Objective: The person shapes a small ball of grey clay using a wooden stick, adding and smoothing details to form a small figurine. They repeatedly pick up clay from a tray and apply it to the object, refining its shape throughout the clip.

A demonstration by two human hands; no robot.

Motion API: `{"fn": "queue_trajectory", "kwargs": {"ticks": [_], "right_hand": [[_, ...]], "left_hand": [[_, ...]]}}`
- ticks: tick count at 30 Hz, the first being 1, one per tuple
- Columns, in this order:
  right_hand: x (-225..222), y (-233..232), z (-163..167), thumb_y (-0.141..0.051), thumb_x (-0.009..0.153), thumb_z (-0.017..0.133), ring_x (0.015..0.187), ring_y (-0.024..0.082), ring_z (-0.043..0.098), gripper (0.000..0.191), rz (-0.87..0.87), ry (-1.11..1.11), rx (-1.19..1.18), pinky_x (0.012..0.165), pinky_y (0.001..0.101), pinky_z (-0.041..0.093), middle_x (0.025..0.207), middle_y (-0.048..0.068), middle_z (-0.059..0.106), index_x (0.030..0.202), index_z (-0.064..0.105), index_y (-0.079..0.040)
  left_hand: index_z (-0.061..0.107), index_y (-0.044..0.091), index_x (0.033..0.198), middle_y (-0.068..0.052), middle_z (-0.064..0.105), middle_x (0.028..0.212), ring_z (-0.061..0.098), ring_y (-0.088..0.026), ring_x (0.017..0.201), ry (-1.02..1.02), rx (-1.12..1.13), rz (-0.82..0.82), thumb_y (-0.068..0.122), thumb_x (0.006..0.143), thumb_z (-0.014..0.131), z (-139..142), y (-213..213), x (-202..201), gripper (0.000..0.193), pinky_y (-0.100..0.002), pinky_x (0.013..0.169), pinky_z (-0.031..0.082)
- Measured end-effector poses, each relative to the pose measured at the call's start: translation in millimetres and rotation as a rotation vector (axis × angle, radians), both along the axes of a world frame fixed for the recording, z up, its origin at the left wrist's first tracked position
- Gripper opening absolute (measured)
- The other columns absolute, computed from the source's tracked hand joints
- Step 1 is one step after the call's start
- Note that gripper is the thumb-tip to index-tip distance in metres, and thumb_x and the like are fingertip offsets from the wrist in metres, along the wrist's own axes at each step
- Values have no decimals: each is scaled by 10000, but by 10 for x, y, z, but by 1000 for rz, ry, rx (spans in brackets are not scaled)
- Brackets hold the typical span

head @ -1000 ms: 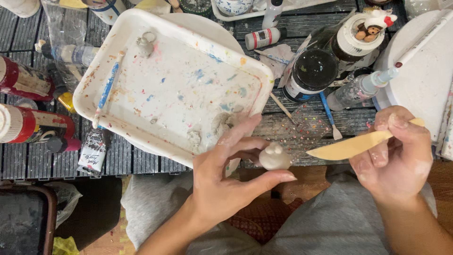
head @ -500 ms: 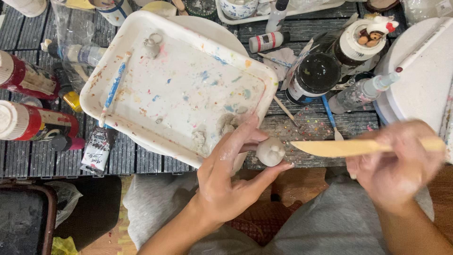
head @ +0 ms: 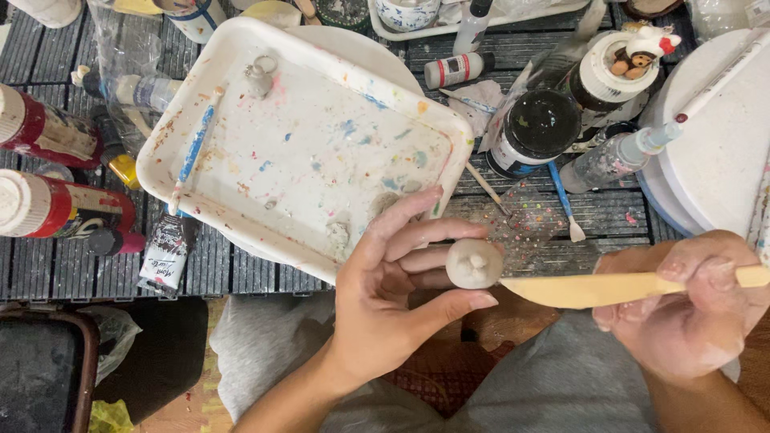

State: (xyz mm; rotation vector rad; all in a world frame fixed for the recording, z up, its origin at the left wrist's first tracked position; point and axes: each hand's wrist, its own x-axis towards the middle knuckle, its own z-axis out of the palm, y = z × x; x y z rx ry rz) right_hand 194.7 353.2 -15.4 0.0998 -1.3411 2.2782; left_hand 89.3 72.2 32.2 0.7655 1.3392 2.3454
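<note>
Left hand (head: 393,297) is pinching a small pale clay figure (head: 474,263) between fingertips and thumb, just below the white paint-stained tray (head: 321,152). Right hand (head: 690,309) is gripping a flat wooden modelling tool (head: 609,287), tip touching the figure. Red paint bottles with white caps (head: 48,208) are lying left on the slatted tabletop (head: 241,269); a black-lidded jar (head: 533,128) is standing right of the tray.

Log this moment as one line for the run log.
left hand: pinches small round pale clay figure | right hand: grips flat wooden modelling knife, tip at figure | behind: paint-splattered white tray
</note>
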Motion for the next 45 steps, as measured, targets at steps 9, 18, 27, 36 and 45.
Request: {"fn": "queue_trajectory", "kwargs": {"ticks": [9, 18, 27, 36, 45], "right_hand": [[-64, -160, 64, -187, 1079, 528, 475, 261, 558, 222, -169, 0, 199, 458, 481, 491, 748, 140, 578, 964, 558, 1], [-104, -164, 123, -124, 1039, 516, 441, 273, 545, 227, -159, -32, 235, 435, 476, 486, 640, 163, 577, 877, 562, 28], [-122, -154, 117, -208, 1045, 517, 440, 275, 572, 249, -176, 24, 391, 437, 455, 503, 662, 129, 549, 917, 533, 5], [-105, 133, 45, -293, 1050, 527, 599, 250, 649, 211, 122, 185, 444, 570, 429, 560, 728, 140, 654, 1036, 582, -90], [-58, 105, -1, -305, 1178, 420, 563, 209, 513, 336, 123, 45, 35, 555, 372, 470, 613, 91, 581, 992, 572, -72]], "left_hand": [[296, 58, 1624, -270, 578, 1451, 655, -331, 1312, 11, 23, -10, -201, 963, 713, 4, 5, 23, 824, -444, 1087, 628], [290, 60, 1631, -294, 572, 1461, 651, -337, 1324, 15, 27, -39, -186, 988, 709, 37, -28, 28, 806, -435, 1075, 641], [256, 62, 1661, -295, 598, 1442, 666, -328, 1297, 6, 11, -41, -173, 982, 725, 62, -48, 33, 858, -444, 1076, 642], [225, 67, 1663, -298, 605, 1485, 677, -322, 1283, -21, -4, -61, -148, 979, 730, 80, -46, 31, 877, -437, 1049, 653], [232, 70, 1673, -298, 625, 1426, 683, -328, 1283, 14, -35, -53, -143, 982, 748, 100, -57, 36, 888, -421, 1065, 650]]}}
